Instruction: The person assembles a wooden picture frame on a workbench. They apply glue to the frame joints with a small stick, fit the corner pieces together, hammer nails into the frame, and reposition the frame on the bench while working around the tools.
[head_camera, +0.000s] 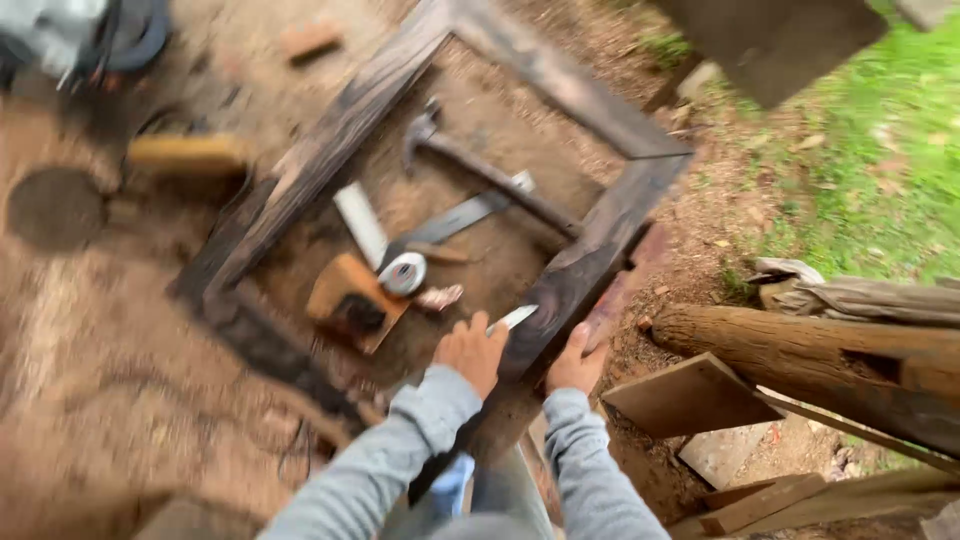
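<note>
My left hand (470, 350) is closed around a chisel-like blade (514, 319), its tip on the near corner of the dark wooden frame (590, 255) lying on the dirt. My right hand (577, 362) presses flat and open on the frame's outer edge. The joint looks assembled; I judge trimming is still underway. Inside the frame lie a tape measure (403, 273), a wood block (350, 300), a square (450, 220) and a hammer (480, 170). Beyond the frame's right side is a log (800, 350).
</note>
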